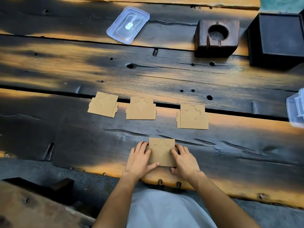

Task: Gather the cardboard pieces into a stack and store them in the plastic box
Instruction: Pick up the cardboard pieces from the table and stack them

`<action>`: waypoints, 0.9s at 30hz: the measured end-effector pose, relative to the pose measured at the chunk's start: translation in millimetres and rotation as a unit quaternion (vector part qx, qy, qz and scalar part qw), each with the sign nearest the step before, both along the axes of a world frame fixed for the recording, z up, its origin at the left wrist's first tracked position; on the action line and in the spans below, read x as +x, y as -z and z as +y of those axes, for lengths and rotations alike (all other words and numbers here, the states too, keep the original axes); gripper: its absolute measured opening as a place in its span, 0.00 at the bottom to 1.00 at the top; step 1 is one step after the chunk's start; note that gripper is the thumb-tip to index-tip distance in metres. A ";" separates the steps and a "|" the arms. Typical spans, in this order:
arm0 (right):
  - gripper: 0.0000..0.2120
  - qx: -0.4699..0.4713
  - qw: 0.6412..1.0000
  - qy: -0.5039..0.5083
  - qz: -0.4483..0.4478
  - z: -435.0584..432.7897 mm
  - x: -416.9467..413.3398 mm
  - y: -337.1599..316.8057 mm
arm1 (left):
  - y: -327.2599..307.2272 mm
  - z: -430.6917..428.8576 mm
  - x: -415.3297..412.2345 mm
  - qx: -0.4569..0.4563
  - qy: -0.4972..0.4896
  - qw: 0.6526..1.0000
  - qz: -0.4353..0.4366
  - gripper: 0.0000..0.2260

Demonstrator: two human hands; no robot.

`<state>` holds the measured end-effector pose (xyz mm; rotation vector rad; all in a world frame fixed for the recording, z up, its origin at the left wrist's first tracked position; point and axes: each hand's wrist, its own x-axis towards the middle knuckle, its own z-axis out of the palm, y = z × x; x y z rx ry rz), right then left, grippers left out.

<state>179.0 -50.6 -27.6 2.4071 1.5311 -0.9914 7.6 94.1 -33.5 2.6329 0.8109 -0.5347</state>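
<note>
A brown cardboard piece (162,151) lies near the table's front edge. My left hand (139,159) grips its left side, thumb on top near the lower edge. My right hand (184,159) grips its right side, fingers over the edge. Three more cardboard pieces lie in a row farther back: one at the left (103,104), one in the middle (140,108), and one at the right (192,116), which looks like two pieces overlapped. The clear plastic box (296,107) sits at the right edge, partly cut off. Its lid (128,24) lies far back.
The table (65,129) is dark, scorched wooden planks with gaps and holes. A dark wooden block with a round hollow (217,37) and a black box (278,40) stand at the back right. A bench (32,208) lies at lower left.
</note>
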 end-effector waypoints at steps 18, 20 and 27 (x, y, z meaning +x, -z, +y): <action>0.41 0.000 0.996 0.080 -0.038 6.2 127.2 -20.5 | -6.7 17.3 133.4 -0.009 0.021 0.999 0.030 0.41; 0.43 -0.006 0.995 0.086 -0.043 7.9 146.0 -20.6 | -3.8 17.9 152.5 -0.016 0.021 0.999 0.040 0.42; 0.51 -0.031 0.996 0.079 -0.042 20.2 192.4 -11.3 | 7.4 26.5 201.0 -0.023 0.040 0.996 0.079 0.45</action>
